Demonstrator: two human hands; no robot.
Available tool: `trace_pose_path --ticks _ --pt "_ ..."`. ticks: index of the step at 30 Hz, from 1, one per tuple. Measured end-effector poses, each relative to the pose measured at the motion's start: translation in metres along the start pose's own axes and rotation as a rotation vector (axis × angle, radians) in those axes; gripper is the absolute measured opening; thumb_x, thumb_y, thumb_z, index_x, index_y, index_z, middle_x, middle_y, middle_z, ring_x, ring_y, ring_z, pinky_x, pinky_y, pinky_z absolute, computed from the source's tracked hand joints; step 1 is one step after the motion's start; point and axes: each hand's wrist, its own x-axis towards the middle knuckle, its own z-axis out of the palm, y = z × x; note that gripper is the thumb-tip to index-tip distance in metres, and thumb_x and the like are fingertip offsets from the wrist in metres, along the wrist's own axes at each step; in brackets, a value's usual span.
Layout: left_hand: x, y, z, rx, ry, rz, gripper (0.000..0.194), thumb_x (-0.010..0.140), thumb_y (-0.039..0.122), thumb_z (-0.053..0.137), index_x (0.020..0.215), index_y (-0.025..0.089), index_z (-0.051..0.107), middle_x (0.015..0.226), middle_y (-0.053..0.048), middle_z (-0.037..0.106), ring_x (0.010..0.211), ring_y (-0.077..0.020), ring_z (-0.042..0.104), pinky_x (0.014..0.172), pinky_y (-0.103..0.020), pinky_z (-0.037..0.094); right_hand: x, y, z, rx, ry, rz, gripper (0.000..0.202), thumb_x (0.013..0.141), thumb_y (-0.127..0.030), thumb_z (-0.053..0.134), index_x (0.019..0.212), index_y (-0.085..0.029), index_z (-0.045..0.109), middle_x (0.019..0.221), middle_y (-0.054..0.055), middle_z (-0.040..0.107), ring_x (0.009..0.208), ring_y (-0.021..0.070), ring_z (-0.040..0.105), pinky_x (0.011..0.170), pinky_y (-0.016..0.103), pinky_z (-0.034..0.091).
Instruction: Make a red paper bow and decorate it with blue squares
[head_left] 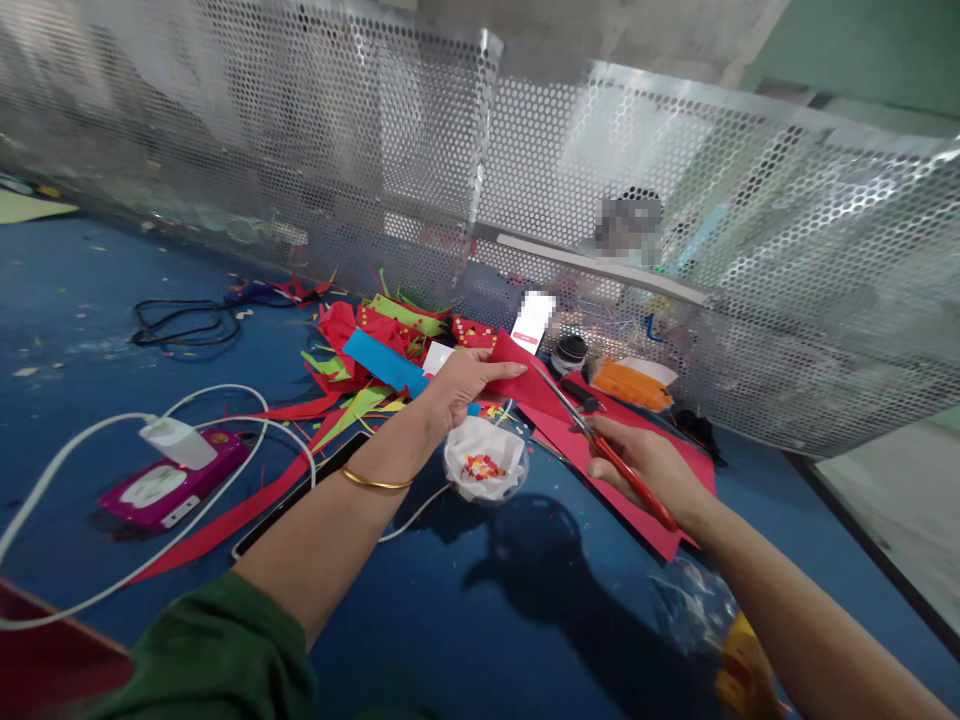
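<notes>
My left hand (pixel 466 385) pinches the left end of a piece of red paper (pixel 517 362) between thumb and fingers. In my right hand (pixel 649 462) is a red-handled pair of scissors (pixel 559 392), its blades pointing up and left against that paper. Whether the blades are apart is hard to make out. Larger red sheets (pixel 637 500) lie on the blue table under my right hand. Just below my left hand stands a small bowl (pixel 487 490) lined with white paper, with tiny red, yellow and white bits inside.
Red, green and blue paper scraps (pixel 386 360) are heaped left of my hands. A purple power strip (pixel 176 490) with white cables lies at left, beside a dark phone (pixel 262 530). Behind rises a perforated metal panel (pixel 435 170); near it sit a lit phone (pixel 531 322) and an orange packet (pixel 631 385).
</notes>
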Motion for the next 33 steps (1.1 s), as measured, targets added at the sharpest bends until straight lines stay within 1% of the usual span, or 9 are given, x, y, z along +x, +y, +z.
trace_pose_path --ticks 3,7,10,14,19,24,29,31,33 --pt "-0.002 -0.001 0.001 0.009 -0.02 -0.002 0.008 0.069 0.012 0.08 0.076 0.012 0.076 0.079 -0.011 0.076 0.061 -0.0164 0.068 0.054 -0.027 0.051 0.001 -0.001 0.0 -0.008 0.007 0.0 0.057 0.085 -0.076 0.045 0.093 -0.022 0.061 0.058 -0.003 0.049 0.051 0.0171 0.049 0.049 0.025 0.031" --pt "-0.004 -0.002 0.004 0.02 -0.045 -0.016 0.008 0.068 0.009 0.08 0.074 0.013 0.075 0.078 -0.01 0.076 0.062 -0.0172 0.069 0.057 -0.028 0.053 0.004 -0.004 0.0 0.003 -0.001 -0.01 0.061 0.085 -0.079 0.043 0.094 -0.023 0.063 0.062 0.0 0.057 0.055 0.0193 0.054 0.05 0.026 0.034" --pt "-0.004 -0.003 0.005 0.033 -0.042 -0.016 0.008 0.067 0.009 0.08 0.073 0.013 0.075 0.075 -0.01 0.076 0.06 -0.0158 0.068 0.054 -0.025 0.05 0.006 -0.006 0.001 -0.012 0.025 0.002 0.065 0.084 -0.082 0.041 0.097 -0.023 0.064 0.063 0.001 0.061 0.056 0.02 0.056 0.051 0.026 0.036" --pt "-0.003 -0.003 0.005 0.034 -0.024 -0.01 0.01 0.068 0.009 0.081 0.072 0.014 0.073 0.074 -0.007 0.075 0.061 -0.0153 0.068 0.052 -0.024 0.049 0.007 -0.007 0.006 -0.064 0.059 0.024 0.061 0.086 -0.081 0.04 0.089 -0.024 0.062 0.061 -0.001 0.058 0.054 0.0185 0.055 0.052 0.026 0.036" --pt "-0.005 -0.003 0.006 0.028 -0.017 -0.01 0.011 0.068 0.008 0.081 0.071 0.014 0.071 0.07 -0.005 0.074 0.056 -0.0134 0.066 0.052 -0.024 0.049 0.007 -0.007 0.01 -0.033 0.071 0.035 0.059 0.087 -0.079 0.042 0.082 -0.023 0.058 0.06 -0.002 0.054 0.053 0.0162 0.053 0.053 0.026 0.035" --pt "-0.004 -0.004 0.007 0.016 -0.032 -0.017 0.011 0.068 0.008 0.08 0.071 0.014 0.072 0.073 -0.007 0.075 0.058 -0.0145 0.067 0.056 -0.026 0.053 0.007 -0.006 0.013 -0.025 0.104 0.039 0.059 0.086 -0.081 0.042 0.078 -0.024 0.056 0.056 -0.002 0.053 0.051 0.0158 0.052 0.051 0.025 0.035" --pt "-0.002 -0.005 0.004 0.009 -0.058 -0.002 0.003 0.075 0.015 0.078 0.077 0.015 0.076 0.08 -0.009 0.076 0.064 -0.0168 0.069 0.057 -0.027 0.054 0.006 -0.005 0.014 -0.034 0.138 0.055 0.056 0.087 -0.077 0.045 0.079 -0.024 0.06 0.058 -0.001 0.058 0.052 0.0173 0.057 0.051 0.025 0.036" --pt "-0.002 -0.004 0.003 -0.019 -0.047 0.006 0.005 0.077 0.02 0.078 0.078 0.015 0.076 0.078 -0.009 0.076 0.064 -0.0162 0.069 0.056 -0.027 0.054 0.007 -0.004 0.014 -0.043 0.138 0.066 0.056 0.087 -0.077 0.046 0.082 -0.024 0.062 0.059 0.0 0.061 0.053 0.0183 0.059 0.051 0.026 0.037" --pt "-0.002 -0.003 0.003 -0.057 -0.015 0.021 0.007 0.077 0.02 0.08 0.074 0.016 0.075 0.074 -0.006 0.075 0.062 -0.0139 0.067 0.059 -0.025 0.054 0.007 -0.004 0.014 -0.058 0.136 0.065 0.058 0.086 -0.079 0.044 0.083 -0.024 0.063 0.06 0.001 0.063 0.053 0.0191 0.059 0.051 0.026 0.037"
